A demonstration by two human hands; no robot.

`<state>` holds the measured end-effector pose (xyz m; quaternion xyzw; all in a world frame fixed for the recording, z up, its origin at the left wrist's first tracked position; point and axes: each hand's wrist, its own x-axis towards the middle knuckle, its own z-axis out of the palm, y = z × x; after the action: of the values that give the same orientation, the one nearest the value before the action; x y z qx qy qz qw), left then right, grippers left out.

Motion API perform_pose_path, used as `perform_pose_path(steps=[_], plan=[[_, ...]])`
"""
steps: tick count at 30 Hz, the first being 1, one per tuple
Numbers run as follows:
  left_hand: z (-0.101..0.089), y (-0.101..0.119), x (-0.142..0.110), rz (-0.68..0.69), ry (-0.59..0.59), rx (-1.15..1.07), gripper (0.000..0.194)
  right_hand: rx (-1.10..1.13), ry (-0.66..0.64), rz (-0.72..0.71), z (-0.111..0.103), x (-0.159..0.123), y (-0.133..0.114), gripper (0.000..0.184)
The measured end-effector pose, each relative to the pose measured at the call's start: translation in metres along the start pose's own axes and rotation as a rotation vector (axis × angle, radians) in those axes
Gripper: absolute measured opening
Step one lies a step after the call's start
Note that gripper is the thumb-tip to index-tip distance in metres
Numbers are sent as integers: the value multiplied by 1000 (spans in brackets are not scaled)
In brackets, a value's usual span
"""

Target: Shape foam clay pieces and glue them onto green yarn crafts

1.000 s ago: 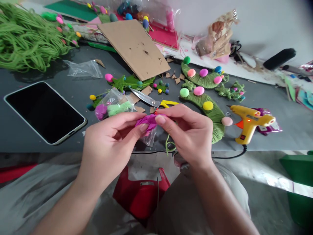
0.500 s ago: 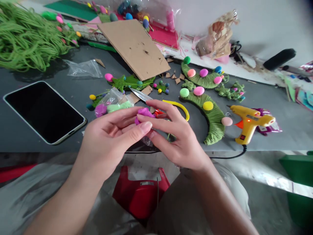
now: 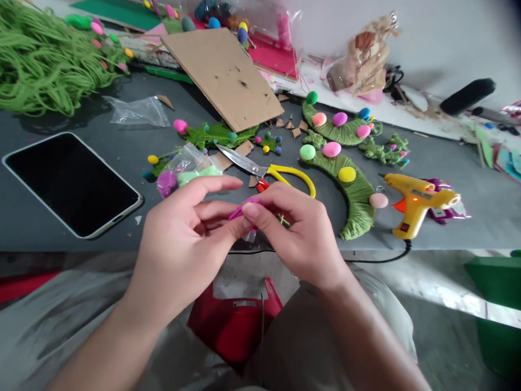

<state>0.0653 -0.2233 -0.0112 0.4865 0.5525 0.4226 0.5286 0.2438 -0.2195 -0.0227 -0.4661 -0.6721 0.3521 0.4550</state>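
My left hand (image 3: pixel 183 244) and my right hand (image 3: pixel 297 233) meet over the front edge of the dark table (image 3: pixel 61 136). Between their fingertips they pinch a small purple lump of soft material (image 3: pixel 241 209), mostly hidden by the fingers. Just behind the hands lie yellow-handled scissors (image 3: pixel 268 169) with the blades shut. A clear bag with green and purple pieces (image 3: pixel 185 171) lies beside my left hand. Green yarn-wrapped curved shapes with coloured pompoms (image 3: pixel 350 184) lie to the right of my right hand.
A black phone (image 3: pixel 71 184) lies at the left. A yellow glue gun (image 3: pixel 415 203) stands at the right, its cord running off the table's edge. A cardboard sheet (image 3: pixel 223 76), a heap of green yarn (image 3: pixel 44 65) and craft clutter fill the back. A red stool (image 3: pixel 234 320) sits below.
The purple piece was spread wide between both hands, then gathered. Now it is squeezed small between the fingertips, and the hands have come closer toward me.
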Motion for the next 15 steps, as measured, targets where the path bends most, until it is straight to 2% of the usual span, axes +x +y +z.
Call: perform_pose_path(steps=[4,7,10,13,15], plan=[[5,3,1,69,16,-1,42,-7,138,25,-4,5,0,20],[7,2,2,89,-24,-43,35,-29,229,30,-8,8,1,18],[6,-3,3,89,-43,-123,37,8,289,-8,-10,8,1,13],[3,-7,4,48,-123,-295,40,56,248,-112,-12,7,3,5],[1,-7,5,26,-184,-389,39,-31,150,-186,-13,5,6,17]])
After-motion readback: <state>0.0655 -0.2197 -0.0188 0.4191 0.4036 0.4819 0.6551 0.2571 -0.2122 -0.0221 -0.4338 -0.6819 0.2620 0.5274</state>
